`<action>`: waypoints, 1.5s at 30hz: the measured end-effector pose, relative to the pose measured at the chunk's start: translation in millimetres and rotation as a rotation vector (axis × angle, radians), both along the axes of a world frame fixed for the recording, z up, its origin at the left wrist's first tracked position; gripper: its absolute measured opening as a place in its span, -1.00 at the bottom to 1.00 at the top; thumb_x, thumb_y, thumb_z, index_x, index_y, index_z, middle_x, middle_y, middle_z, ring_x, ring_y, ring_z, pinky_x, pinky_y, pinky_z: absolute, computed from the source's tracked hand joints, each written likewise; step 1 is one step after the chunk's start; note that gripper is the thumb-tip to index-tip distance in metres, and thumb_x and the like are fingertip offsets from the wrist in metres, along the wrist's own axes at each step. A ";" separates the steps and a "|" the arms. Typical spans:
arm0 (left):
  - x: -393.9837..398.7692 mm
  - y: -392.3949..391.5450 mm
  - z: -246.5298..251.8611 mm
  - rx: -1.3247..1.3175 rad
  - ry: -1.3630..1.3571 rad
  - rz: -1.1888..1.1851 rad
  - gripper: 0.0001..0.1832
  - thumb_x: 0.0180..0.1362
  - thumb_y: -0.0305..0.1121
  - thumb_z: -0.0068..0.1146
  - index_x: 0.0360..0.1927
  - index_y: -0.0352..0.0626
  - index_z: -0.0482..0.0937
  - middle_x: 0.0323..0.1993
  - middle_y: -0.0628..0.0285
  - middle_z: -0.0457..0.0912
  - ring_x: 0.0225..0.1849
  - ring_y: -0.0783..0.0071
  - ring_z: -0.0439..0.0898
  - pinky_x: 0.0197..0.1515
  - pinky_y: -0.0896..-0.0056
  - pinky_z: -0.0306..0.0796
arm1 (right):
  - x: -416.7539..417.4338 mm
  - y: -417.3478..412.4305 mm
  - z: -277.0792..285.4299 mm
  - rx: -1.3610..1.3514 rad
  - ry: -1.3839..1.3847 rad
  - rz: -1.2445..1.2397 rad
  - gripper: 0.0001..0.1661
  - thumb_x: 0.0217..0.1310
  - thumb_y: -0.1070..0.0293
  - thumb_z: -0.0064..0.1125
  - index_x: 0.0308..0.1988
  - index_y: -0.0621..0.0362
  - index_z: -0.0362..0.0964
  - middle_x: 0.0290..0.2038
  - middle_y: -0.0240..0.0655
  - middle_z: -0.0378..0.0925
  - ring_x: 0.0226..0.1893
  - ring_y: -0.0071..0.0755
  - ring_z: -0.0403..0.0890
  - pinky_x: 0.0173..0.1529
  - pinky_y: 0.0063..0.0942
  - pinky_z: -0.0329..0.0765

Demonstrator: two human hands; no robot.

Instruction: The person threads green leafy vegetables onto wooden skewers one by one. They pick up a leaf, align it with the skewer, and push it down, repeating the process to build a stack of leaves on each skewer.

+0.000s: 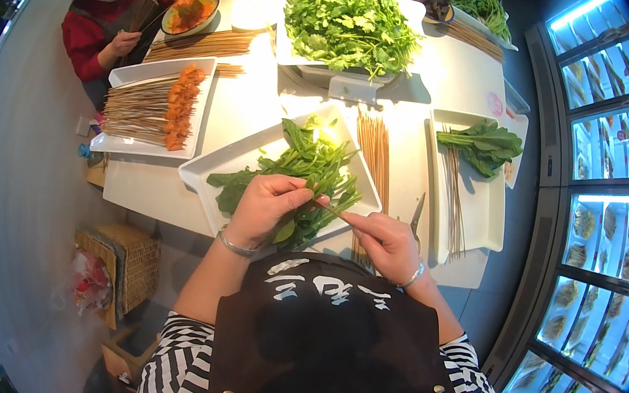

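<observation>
My left hand pinches a leafy green stem between thumb and fingers. In my right hand is a thin wooden skewer, whose tip end meets the greens at my left fingertips. Whether the point has pierced the stem is hidden by the fingers. Both hands are over the near edge of a white tray heaped with loose leafy greens. To the right, another white tray holds several skewers threaded with large green leaves.
Bare skewers lie between the trays, with scissors near my right hand. Cilantro fills a tray at the back. Skewers of orange-coated food lie in a tray at left. A co-worker handles skewers beyond. Glass-door refrigerators stand at right.
</observation>
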State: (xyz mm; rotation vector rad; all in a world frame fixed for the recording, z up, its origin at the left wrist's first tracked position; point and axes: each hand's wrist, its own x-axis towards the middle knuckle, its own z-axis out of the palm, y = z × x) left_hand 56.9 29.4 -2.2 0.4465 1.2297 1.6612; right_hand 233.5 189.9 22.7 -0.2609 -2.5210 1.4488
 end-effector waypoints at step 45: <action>-36.6 102.6 -62.3 -0.344 0.921 -0.236 -0.75 0.18 -0.30 0.10 -0.17 -0.25 0.60 -0.29 0.09 0.63 -0.27 0.31 0.61 -0.16 0.38 0.45 | 59.9 26.7 -15.9 -0.736 -0.151 -0.134 -0.64 0.26 0.60 -0.05 0.03 0.26 0.48 -0.50 -0.41 0.41 -0.67 -0.71 0.32 -0.58 -0.72 0.24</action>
